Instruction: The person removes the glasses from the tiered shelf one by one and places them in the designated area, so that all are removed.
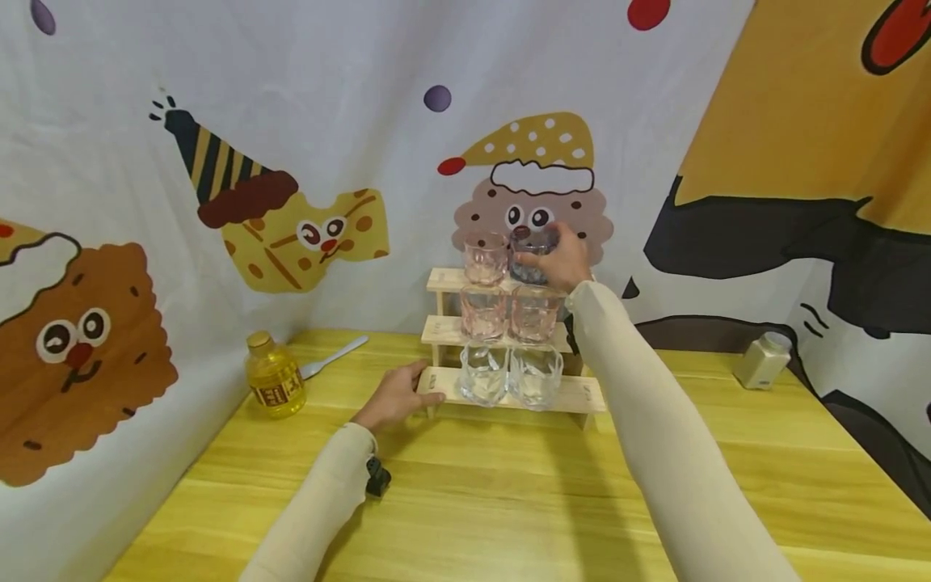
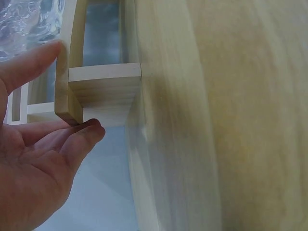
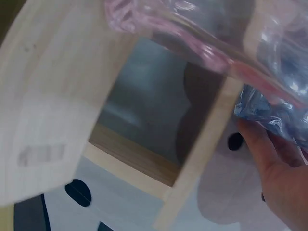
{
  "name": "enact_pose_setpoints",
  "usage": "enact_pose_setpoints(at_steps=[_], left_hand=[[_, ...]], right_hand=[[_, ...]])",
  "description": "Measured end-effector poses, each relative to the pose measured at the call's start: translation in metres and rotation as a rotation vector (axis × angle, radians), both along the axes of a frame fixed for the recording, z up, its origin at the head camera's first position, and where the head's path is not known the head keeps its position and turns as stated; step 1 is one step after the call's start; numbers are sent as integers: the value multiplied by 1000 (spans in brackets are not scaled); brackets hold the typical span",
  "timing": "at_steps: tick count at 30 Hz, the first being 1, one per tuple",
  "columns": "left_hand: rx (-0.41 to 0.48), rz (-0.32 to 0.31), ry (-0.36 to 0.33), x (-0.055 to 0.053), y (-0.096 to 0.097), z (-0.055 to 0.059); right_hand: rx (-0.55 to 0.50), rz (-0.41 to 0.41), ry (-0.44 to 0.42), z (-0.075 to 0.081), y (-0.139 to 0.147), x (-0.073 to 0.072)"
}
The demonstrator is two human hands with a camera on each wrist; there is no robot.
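nearest is the bare front of the counter [image 1: 480, 501]. a bit farther, the left hand [image 1: 396, 394] pinches the left end of the wooden stand [image 1: 444, 327], with its thumb on the front edge of the low step [image 1: 582, 394]. the stand is long from side to side, and its 3 steps climb toward the back.

on the low step sit 2 clear glasses [image 1: 483, 376], side by side. behind and higher, on the middle step, are 2 pink glasses [image 1: 482, 315].

farthest back, up at the top step [image 1: 445, 280], is the blue glass [image 1: 527, 272]. it is upright, just to the right of another pink glass [image 1: 486, 260]. the right hand [image 1: 569, 263] has its fingers clamped on the blue glass from the right side. so the glass lies just left of the palm, and the right hand is the nearer hand. the left hand is lower, off to the left, and well apart from it. i think the tight spot beside the pink glass matters most. i cannot tell if the blue glass's bottom touches the wood.
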State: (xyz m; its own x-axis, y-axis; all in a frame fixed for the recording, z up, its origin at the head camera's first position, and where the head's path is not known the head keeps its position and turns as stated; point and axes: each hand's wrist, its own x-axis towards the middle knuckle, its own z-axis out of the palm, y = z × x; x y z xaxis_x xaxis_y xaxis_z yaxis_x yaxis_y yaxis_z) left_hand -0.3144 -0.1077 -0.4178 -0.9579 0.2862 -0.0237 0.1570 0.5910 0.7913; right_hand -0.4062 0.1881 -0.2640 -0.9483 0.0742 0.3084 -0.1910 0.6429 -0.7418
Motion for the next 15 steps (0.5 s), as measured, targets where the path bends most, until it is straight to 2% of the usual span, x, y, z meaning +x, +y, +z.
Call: enact_pose_setpoints(at_steps=[9, 15], left_hand=[[9, 7, -5, 3, 0, -1], [5, -1, -2, 1, -1, 0]], right_hand=[[17, 20, 39, 20, 12, 16], [22, 28, 59, 27, 27, 31]])
